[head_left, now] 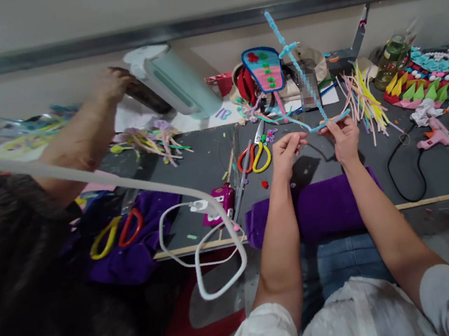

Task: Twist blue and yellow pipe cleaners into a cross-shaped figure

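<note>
Right hand [343, 133], right of center: fingers pinched on light blue pipe-cleaner piece [307, 82]. Piece is fuzzy; long stem tilts up and left to the upper edge of the worktop [207, 162] area, with a short crossbar near its top. Another blue length runs sideways at the pinch, its end trailing left above the other hand. Left hand [286, 151], center right: fingers curled in toward thumb, just below that trailing length; cannot tell if they grip anything.

Both forearms reach over purple roll [324, 207] at the near edge of the worktop. Scissors [261, 155] with red and yellow handles lie just left of the left hand. Loose pipe cleaners [365, 102], yellow, pink and white, fan out right of the right hand. Pink glue gun [437, 134] with black cord at right of frame. Decorated blue-rimmed piece [264, 69] stands upper center. Upper left: co-worker's hand [116, 83] at a dark object beside pale green pitcher [180, 80]; details blurred.
</note>
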Tool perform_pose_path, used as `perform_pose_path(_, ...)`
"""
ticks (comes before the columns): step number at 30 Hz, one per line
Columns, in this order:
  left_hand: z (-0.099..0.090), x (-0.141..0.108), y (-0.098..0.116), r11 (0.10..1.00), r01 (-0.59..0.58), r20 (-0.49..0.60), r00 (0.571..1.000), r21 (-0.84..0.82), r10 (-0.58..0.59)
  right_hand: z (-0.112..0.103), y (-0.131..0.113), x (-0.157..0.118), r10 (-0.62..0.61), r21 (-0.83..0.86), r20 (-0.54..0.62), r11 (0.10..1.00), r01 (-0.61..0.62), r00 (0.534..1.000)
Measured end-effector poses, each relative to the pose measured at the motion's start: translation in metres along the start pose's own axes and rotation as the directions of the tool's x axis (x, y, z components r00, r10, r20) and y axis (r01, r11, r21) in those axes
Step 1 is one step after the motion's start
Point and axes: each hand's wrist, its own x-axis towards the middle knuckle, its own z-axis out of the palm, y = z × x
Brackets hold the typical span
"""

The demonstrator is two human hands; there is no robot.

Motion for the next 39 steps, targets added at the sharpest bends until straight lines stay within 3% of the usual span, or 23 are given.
perform_pose_path(5,0.007,0.001,-0.005,0.934,0.197,0.138,0.977,-0.297,-0.162,0.004,0.003,-0.002,0.075,0.12,0.057,0.989,-0.081,0.996)
perform_pose_path(9,0.013,0.001,-0.007,0.859,0.196,0.099,0.981,-0.472,-0.169,0.008,0.003,-0.006,0.136,0.179,0.086,0.972,-0.149,0.987)
perform_pose_path(16,0.019,0.002,-0.006,0.906,0.127,-0.041,0.987,-0.403,-0.157,0.01,0.005,-0.008,0.064,0.107,0.052,0.992,-0.069,0.997)
perform_pose_path(23,0.018,0.002,-0.006,0.93,0.116,-0.08,0.985,-0.349,-0.153,0.009,0.005,-0.008,-0.097,-0.054,0.044,0.994,0.099,0.994)
perform_pose_path(31,0.015,0.005,-0.012,0.918,0.157,-0.121,0.969,-0.365,-0.214,0.013,-0.006,-0.022,-0.286,-0.357,0.122,0.881,0.31,0.951)
perform_pose_path(34,0.013,0.004,-0.01,0.926,0.167,-0.094,0.973,-0.338,-0.209,0.013,-0.006,-0.022,-0.265,-0.35,0.094,0.894,0.281,0.96)
perform_pose_path(39,0.008,0.002,-0.003,0.94,0.13,-0.04,0.988,-0.314,-0.151,0.01,0.002,-0.01,-0.088,-0.097,0.011,0.991,0.088,0.996)
